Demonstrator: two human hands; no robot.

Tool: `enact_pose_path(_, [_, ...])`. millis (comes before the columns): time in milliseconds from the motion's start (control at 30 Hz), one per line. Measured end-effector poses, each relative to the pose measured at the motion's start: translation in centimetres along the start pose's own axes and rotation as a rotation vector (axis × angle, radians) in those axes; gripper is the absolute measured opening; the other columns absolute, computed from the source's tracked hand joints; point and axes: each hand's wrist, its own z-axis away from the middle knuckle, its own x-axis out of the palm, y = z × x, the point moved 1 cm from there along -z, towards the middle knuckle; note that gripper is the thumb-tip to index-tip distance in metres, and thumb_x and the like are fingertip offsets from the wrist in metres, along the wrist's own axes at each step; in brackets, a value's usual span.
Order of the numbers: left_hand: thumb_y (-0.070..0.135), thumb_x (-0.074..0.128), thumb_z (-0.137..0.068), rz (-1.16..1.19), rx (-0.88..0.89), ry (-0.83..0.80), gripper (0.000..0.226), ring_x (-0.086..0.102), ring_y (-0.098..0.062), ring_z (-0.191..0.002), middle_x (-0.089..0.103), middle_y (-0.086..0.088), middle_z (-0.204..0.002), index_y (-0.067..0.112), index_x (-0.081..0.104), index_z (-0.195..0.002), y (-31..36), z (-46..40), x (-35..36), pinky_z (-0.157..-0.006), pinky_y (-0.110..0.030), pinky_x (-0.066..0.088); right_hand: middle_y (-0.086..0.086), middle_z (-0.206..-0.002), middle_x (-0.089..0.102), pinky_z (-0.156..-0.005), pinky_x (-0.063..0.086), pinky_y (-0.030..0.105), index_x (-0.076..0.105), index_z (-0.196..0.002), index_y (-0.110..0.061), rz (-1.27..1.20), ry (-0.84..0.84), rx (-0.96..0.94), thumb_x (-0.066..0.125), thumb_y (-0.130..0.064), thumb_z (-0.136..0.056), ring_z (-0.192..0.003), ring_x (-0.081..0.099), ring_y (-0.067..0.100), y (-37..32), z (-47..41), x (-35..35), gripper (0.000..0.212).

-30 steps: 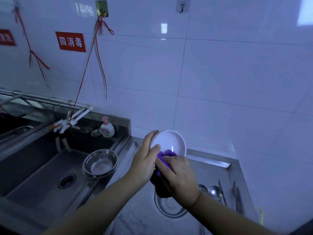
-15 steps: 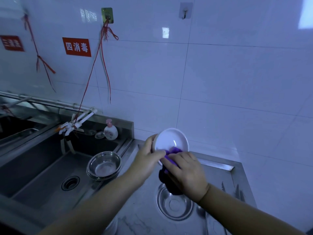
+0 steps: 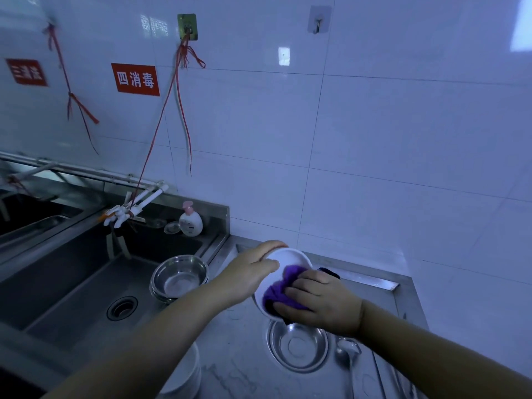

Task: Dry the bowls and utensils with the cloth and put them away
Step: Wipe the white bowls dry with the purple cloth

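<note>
— Since a moment ago, what's changing over there?

— Both hands are sitting lower now, and the purple cloth [image 3: 280, 289] is pushed deeper into the white bowl [image 3: 288, 262], which is tipping further on its side.

— Start big. What's around them?

— The sink basin [image 3: 72, 289] on the left is holding a small stack of steel bowls [image 3: 179, 276] near its right wall, with nothing in the top one that I can make out. The steel counter [image 3: 230, 341] to the right is carrying another steel bowl [image 3: 298, 345], sitting right below the hands, and a metal spoon [image 3: 347, 351] is lying just beside it. A stack of white dishes [image 3: 184, 370] is standing at the counter's near edge.

— And the hands?

— The left hand [image 3: 247, 276] is gripping the white bowl by its rim, thumb over the near edge and fingers curling behind. The right hand [image 3: 319, 303] is bunching the cloth in curled fingers and pressing it inside the bowl, above the counter.

— Anything smaller?

— A soap bottle [image 3: 190, 220] is standing on the ledge behind the sink.
</note>
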Motion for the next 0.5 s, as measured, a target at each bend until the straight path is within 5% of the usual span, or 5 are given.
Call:
enact_pose_path(133, [0.026, 0.054, -0.065, 0.167, -0.065, 0.122, 0.037, 0.065, -0.012, -0.090, 0.070, 0.008, -0.096, 0.033, 0.068, -0.099, 0.3, -0.2, -0.4, -0.077, -0.027, 0.051, 0.004, -0.088, 0.068, -0.076, 0.048, 0.034, 0.060, -0.116, -0.019, -0.012, 0.007, 0.095, 0.067, -0.023, -0.087, -0.075, 0.062, 0.023, -0.6, -1.1, 0.3, 0.030])
enact_pose_path(267, [0.023, 0.061, -0.071, 0.368, 0.020, 0.324, 0.033, 0.066, -0.002, -0.080, 0.070, 0.008, -0.091, 0.028, 0.061, -0.104, -0.9, 0.3, 1.7, -0.062, -0.013, 0.049, 0.008, -0.093, 0.068, -0.071, 0.043, 0.034, 0.056, -0.121, -0.014, -0.018, 0.029, 0.448, 0.061, -0.023, -0.085, -0.078, 0.062, 0.027, -1.5, -3.1, 0.2, 0.037])
enact_pose_path(400, [0.021, 0.046, -0.093, 0.330, 0.109, 0.359, 0.041, 0.051, 0.018, -0.105, 0.055, 0.035, -0.118, 0.051, 0.047, -0.121, -1.2, 0.3, 2.2, -0.079, 0.000, 0.040, 0.006, -0.093, 0.068, -0.071, 0.043, 0.033, 0.067, -0.116, -0.011, -0.031, 0.041, 0.587, 0.055, -0.026, -0.089, -0.080, 0.062, 0.025, -3.0, -4.5, 0.4, 0.033])
enact_pose_path(500, [0.030, 0.041, -0.090, 0.199, 0.127, 0.285, 0.043, 0.042, 0.025, -0.109, 0.047, 0.046, -0.120, 0.066, 0.045, -0.114, -0.7, 0.3, 1.2, -0.079, 0.007, 0.032, 0.006, -0.102, 0.068, -0.076, 0.043, 0.033, 0.057, -0.126, -0.014, -0.083, -0.020, 0.533, 0.055, -0.025, -0.091, -0.087, 0.062, 0.023, -3.0, -3.6, 0.5, 0.037])
